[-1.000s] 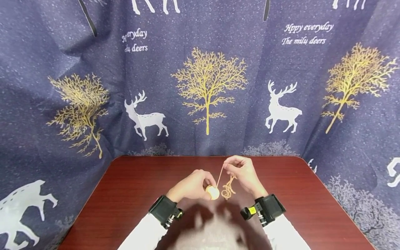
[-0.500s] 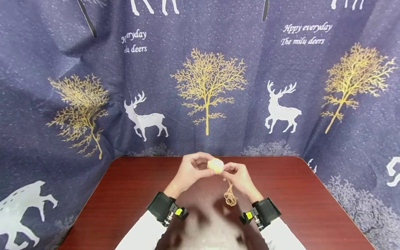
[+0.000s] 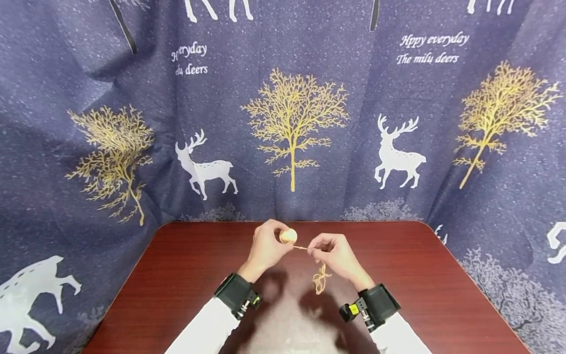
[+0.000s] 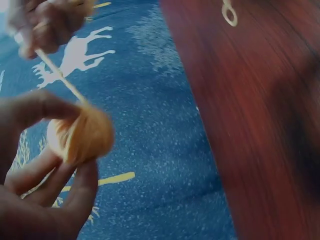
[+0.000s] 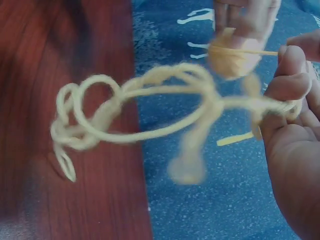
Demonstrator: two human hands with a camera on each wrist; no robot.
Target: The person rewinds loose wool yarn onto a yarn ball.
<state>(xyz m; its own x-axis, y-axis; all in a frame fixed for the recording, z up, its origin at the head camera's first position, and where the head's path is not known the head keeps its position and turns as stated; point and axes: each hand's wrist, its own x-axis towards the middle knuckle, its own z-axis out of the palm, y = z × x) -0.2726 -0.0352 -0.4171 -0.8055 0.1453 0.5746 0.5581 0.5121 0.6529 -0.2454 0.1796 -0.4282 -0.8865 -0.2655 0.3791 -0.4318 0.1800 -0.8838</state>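
My left hand (image 3: 267, 247) holds a small ball of pale yellow yarn (image 4: 87, 134) between thumb and fingers, above the table. From the ball a taut strand of yarn (image 3: 301, 248) runs across to my right hand (image 3: 334, 252), whose thumb and index finger pinch it. Below the right hand dangles a loose, looped tangle of the same yarn (image 5: 145, 112), large and partly blurred in the right wrist view. Part of the ball is covered by the left fingers (image 4: 42, 107).
Both hands are over a reddish-brown wooden table (image 3: 199, 260). A dark blue curtain (image 3: 274, 147) printed with deer and trees hangs behind its far edge. Each wrist wears a black strap with a small camera (image 3: 349, 310).
The left hand rose with the ball to meet the right, then drew it away leftward, stretching the strand between them. The right hand came lower, and the dangling tangle swung and sank.
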